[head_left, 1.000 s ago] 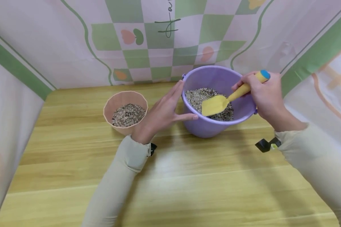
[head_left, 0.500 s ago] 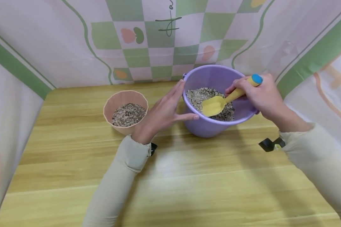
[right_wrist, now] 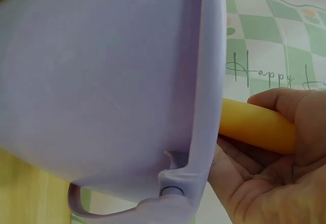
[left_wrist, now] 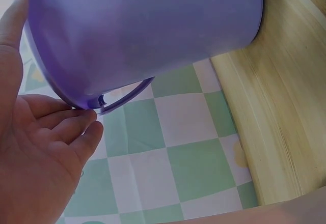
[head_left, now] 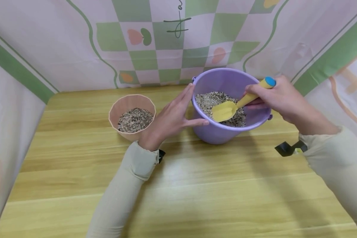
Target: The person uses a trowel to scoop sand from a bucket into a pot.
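A purple bucket point(head_left: 215, 132) holding gravel point(head_left: 209, 99) stands on the wooden table point(head_left: 178, 185). My left hand point(head_left: 172, 115) lies flat against the bucket's left side, fingers straight; the left wrist view shows the bucket wall point(left_wrist: 142, 30) against my left hand point(left_wrist: 41, 147). My right hand point(head_left: 278, 97) grips the handle of a yellow scoop point(head_left: 226, 110) with a blue end cap. Its blade rests on the gravel inside the bucket. In the right wrist view the yellow handle point(right_wrist: 254, 124) crosses the bucket rim point(right_wrist: 209, 81) inside my right hand point(right_wrist: 285, 152).
A pink cup point(head_left: 132, 115) part-filled with gravel stands left of the bucket, close to my left wrist. Checked cloth walls point(head_left: 166, 43) close in the table at the back and both sides. Bare wood lies in front of my arms.
My right hand has lowered the scoop into the bucket and shifted slightly right, laying the blade on the gravel. The left hand and the bucket have stayed put.
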Motion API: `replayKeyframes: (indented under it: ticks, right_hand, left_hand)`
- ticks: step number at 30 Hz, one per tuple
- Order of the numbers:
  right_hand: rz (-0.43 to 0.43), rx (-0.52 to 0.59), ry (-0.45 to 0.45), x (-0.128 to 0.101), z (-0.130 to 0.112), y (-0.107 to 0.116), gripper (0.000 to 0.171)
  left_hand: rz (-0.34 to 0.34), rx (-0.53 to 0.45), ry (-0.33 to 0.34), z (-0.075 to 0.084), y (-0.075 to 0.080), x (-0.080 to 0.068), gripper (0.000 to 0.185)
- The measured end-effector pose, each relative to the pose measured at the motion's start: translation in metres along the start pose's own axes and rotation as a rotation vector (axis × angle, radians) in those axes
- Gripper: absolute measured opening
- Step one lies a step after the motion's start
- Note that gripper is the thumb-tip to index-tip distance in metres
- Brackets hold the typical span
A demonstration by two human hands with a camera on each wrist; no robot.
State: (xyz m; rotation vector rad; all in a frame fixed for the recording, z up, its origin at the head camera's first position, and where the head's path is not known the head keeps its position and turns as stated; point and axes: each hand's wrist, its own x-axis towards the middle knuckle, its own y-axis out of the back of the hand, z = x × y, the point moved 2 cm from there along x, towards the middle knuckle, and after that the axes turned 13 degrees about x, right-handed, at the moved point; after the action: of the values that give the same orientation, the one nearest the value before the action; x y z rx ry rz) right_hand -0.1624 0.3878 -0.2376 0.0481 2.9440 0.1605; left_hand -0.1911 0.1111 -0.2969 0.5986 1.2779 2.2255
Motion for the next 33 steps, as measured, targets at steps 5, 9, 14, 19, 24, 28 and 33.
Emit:
replayKeyframes:
  ticks: [5, 9, 14, 19, 24, 28, 33]
  right_hand:
    - [-0.009, 0.015, -0.021, 0.001, 0.001, 0.002, 0.023]
    - [0.002, 0.008, -0.010, 0.001, 0.001, 0.007, 0.021]
    - [0.056, -0.075, 0.008, 0.002, 0.001, 0.013, 0.021]
    - [0.051, -0.118, 0.030, 0.004, 0.002, 0.011, 0.020]
    - [0.044, -0.093, 0.030, 0.002, 0.003, 0.010, 0.020]
    - [0.031, -0.053, 0.023, 0.001, 0.004, 0.007, 0.021]
    - [0.050, 0.010, 0.016, -0.001, 0.008, 0.000, 0.024]
  left_hand:
    - [-0.006, -0.004, 0.002, 0.000, 0.000, 0.000, 0.120]
    - [-0.013, -0.010, 0.005, 0.000, -0.001, 0.002, 0.121]
    - [-0.011, -0.009, 0.007, 0.001, -0.001, 0.004, 0.123]
    - [-0.009, 0.012, 0.017, 0.002, 0.001, 0.006, 0.124]
    - [-0.018, 0.073, 0.011, 0.003, 0.005, 0.009, 0.126]
    - [-0.006, 0.159, -0.025, 0.004, 0.008, 0.011, 0.126]
    - [0.007, 0.205, -0.061, 0.003, 0.009, 0.011, 0.124]
